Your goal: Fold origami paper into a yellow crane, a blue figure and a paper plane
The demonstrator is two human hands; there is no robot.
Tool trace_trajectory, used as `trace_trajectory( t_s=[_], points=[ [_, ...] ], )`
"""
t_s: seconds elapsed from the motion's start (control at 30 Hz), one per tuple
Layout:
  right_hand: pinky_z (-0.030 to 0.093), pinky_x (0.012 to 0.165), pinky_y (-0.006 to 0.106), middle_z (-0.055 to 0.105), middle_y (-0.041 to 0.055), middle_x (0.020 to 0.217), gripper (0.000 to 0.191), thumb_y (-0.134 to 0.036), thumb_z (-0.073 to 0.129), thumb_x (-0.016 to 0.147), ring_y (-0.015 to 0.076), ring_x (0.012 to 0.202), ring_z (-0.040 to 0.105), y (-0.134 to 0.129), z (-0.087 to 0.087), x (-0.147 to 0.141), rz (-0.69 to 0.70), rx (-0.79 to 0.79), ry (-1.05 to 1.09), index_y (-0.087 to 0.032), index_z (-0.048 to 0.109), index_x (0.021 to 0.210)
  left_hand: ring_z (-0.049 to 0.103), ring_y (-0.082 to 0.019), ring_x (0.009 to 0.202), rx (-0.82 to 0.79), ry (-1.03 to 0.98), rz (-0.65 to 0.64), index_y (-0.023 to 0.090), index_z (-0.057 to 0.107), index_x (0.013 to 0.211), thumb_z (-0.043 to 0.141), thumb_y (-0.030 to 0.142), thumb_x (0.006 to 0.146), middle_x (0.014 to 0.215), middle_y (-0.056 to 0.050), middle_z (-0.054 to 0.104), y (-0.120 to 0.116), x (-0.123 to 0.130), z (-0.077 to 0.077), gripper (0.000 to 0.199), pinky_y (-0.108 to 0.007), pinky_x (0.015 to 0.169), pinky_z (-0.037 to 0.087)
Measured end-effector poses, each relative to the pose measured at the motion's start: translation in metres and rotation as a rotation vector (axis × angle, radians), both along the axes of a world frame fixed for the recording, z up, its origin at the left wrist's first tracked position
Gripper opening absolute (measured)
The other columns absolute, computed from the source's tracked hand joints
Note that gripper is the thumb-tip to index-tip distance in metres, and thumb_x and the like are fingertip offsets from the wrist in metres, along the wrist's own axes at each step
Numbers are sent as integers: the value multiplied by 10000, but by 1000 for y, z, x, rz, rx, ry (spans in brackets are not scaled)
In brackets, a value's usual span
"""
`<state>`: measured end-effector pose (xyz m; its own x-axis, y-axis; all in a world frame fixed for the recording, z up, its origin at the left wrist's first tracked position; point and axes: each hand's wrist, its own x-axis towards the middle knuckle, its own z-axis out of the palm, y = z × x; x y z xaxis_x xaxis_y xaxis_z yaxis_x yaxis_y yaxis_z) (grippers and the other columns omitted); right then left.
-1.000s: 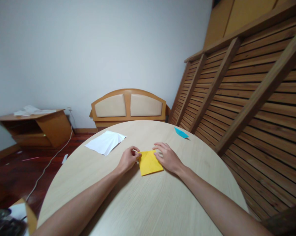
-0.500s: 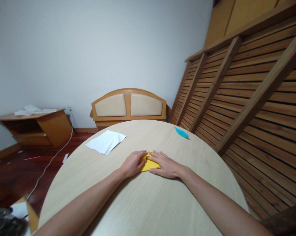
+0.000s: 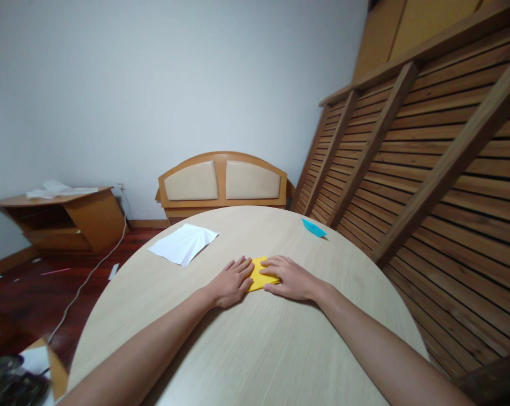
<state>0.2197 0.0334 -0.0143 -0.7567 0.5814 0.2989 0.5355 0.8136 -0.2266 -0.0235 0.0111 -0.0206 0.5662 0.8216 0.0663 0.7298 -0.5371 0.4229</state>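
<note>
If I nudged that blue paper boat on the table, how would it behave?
The boat looks like thin folded paper, so it would probably slide easily. Its narrow, pointed shape might let it tip. Nothing visible holds it to the table.

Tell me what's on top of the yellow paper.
The left hand and right hand rest on the yellow paper; its middle shows, but the parts under them are covered.

White sheet (image 3: 183, 243) and blue paper (image 3: 313, 228) flank a wide passage.
</note>
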Motion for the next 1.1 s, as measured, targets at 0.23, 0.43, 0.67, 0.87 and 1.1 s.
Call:
trace_trajectory(
  t_s=[0.23, 0.43, 0.67, 0.87, 1.1],
  points=[
    [435, 1010, 410, 696, 84, 1183, 352, -411, 581, 923, 252, 1118, 599, 0, 3, 0, 11, -17, 27, -196, 695, 1177, 476, -251, 1315, 204, -20, -162, 207, 546, 1343, 406, 492, 953, 1405, -101, 548, -6, 0, 9, 503, -427, 1149, 364],
    [426, 1020, 393, 682, 92, 1220, 388, -423, 622, 887, 263, 1140, 602, 1, 4, 4, 15, -56, 8, -197, 688, 1195, 459, -280, 1330, 232, 71, -146, 188, 550, 1326, 501, 495, 909, 1420, -109, 533, -6, -2, 8, 520, -455, 1134, 402],
    [448, 966, 362, 716, 78, 1141, 275, -383, 627, 888, 241, 1057, 641, 0, 6, 3, 15, -40, 17, -205, 726, 1074, 494, -247, 1320, 242, 90, -149, 195, 613, 1206, 408, 485, 957, 1403, -100, 554, -8, 0, 12, 434, -423, 1145, 399],
    [459, 902, 324, 730, 71, 1095, 231, -345, 565, 937, 213, 991, 654, 1, 7, 4, 10, -56, 33, -209, 748, 976, 493, -213, 1331, 229, 90, -165, 221, 609, 1213, 393, 449, 966, 1371, -73, 587, -6, -3, 11, 400, -387, 1157, 388],
    [454, 883, 305, 737, 54, 1029, 203, -306, 555, 938, 198, 958, 649, 1, 9, 3, 7, -73, 52, -203, 729, 953, 568, -241, 1235, 231, 101, -61, 205, 574, 1260, 398, 434, 957, 1301, -96, 630, -5, -4, 11, 419, -389, 1064, 464]
  ],
)
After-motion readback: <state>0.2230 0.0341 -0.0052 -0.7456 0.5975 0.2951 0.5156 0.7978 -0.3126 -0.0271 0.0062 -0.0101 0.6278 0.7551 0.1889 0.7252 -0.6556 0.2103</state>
